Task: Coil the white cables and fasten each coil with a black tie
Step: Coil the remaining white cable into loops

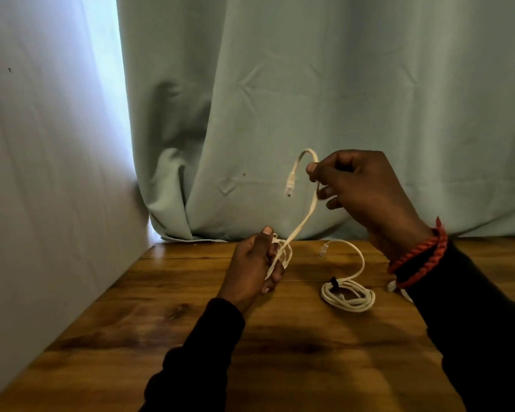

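My left hand point(254, 263) grips a small bundle of white cable loops point(284, 254) above the wooden table point(161, 307). From that bundle the cable's free end point(305, 217) rises to my right hand point(366, 191), which pinches it between thumb and fingers. Beyond the pinch the cable arches over and its plug point(290, 184) hangs down. A second white cable point(348, 294) lies coiled on the table to the right, bound by a black tie point(334, 283), its loose end with plug point(323, 249) curving up and back.
A pale green curtain point(309, 99) hangs behind the table's far edge. A light wall point(42, 173) runs along the left side. A bit of white cable point(394, 286) shows under my right wrist, which wears a red braided bracelet point(419, 254).
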